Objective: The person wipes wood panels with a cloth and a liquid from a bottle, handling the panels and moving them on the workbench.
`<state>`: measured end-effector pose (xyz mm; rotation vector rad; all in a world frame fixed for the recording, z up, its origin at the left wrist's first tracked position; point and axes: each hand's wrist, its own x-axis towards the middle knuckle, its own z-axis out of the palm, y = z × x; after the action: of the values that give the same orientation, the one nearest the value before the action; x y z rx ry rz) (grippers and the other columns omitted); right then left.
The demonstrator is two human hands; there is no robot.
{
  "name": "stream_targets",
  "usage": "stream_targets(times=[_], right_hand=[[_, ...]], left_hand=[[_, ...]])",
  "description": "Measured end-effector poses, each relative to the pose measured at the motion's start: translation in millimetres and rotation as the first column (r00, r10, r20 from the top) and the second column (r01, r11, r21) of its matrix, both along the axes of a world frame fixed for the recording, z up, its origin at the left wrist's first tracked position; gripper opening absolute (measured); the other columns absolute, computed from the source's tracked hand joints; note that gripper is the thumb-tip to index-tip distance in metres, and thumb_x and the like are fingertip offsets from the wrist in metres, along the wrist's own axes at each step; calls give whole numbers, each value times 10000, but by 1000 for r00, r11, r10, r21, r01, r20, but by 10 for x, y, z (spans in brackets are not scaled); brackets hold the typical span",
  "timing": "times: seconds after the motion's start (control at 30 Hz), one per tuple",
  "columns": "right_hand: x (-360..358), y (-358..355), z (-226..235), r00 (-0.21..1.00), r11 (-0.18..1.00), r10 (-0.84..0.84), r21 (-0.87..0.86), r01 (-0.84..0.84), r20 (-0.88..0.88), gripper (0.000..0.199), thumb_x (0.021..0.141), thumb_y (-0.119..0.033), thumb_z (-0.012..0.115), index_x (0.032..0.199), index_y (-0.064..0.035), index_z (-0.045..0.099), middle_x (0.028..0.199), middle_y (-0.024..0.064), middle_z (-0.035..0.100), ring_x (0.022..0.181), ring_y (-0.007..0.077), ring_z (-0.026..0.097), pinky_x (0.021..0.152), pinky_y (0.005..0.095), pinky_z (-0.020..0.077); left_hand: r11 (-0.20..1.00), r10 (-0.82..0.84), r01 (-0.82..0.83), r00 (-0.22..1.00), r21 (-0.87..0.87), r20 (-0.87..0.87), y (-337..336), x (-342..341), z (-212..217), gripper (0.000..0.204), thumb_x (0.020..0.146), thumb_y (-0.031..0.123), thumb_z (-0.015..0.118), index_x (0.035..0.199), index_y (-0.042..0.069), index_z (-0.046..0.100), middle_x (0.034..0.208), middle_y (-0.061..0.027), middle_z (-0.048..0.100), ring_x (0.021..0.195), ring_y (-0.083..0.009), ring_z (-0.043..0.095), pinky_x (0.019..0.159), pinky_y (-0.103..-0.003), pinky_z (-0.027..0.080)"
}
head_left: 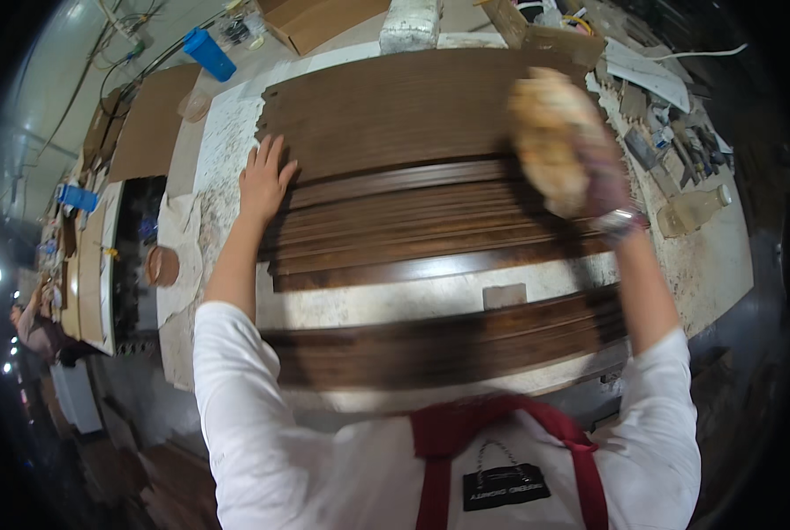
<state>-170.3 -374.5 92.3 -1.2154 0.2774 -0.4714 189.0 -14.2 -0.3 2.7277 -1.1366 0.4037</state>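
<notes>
Head-worn fisheye, down over worktable (700,265)

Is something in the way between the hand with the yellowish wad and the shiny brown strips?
Only the yellowish wad that the right hand holds; nothing else visible stands between that hand and the brown strips. The left hand is off by their left ends.

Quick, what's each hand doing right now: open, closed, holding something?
Left hand: open, fingers spread, by the left ends of long, dark-brown wooden strips.
Right hand: blurred, holding a crumpled, pale-tan, cloth-like wad.
</notes>
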Motion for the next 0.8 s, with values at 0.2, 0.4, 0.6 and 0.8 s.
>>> stream_targets(times=[0.2,0.4,0.6,0.8], right_hand=[[2071,1232,-1016,978,76,200,-996,51,65,193,796,-16,542,929,-94,657,852,101,650,834,291,637,745,372,514],[1526,582,-879,982,-183,-15,-965,-186,-186,151,772,29,559,869,-69,620,795,106,623,797,273,628,689,380,504],[2214,1410,-956,972,-187,218,-982,-41,-82,148,828,-45,516,916,-91,626,792,98,593,773,270,624,650,358,504],[1706,567,-722,911,-337,46,-865,-372,-410,88,839,-97,536,834,-112,622,795,75,621,744,253,637,663,372,508]], left_hand=[[997,23,-12,989,75,-147,-99,36,-222,546,966,508,415,1456,270,376,1552,-42,276,1413,-325,264,1107,-590,211],[999,18,-12,994,49,-106,35,41,-308,544,970,496,417,1452,244,394,1540,-55,297,1409,-317,272,1111,-588,203],[1000,-14,15,997,17,-82,-42,56,-258,539,970,493,419,1443,235,410,1532,-60,309,1402,-319,282,1104,-590,222],[1000,-8,9,999,12,-50,40,72,-324,542,965,497,429,1435,229,421,1524,-62,319,1398,-321,288,1094,-602,229]])
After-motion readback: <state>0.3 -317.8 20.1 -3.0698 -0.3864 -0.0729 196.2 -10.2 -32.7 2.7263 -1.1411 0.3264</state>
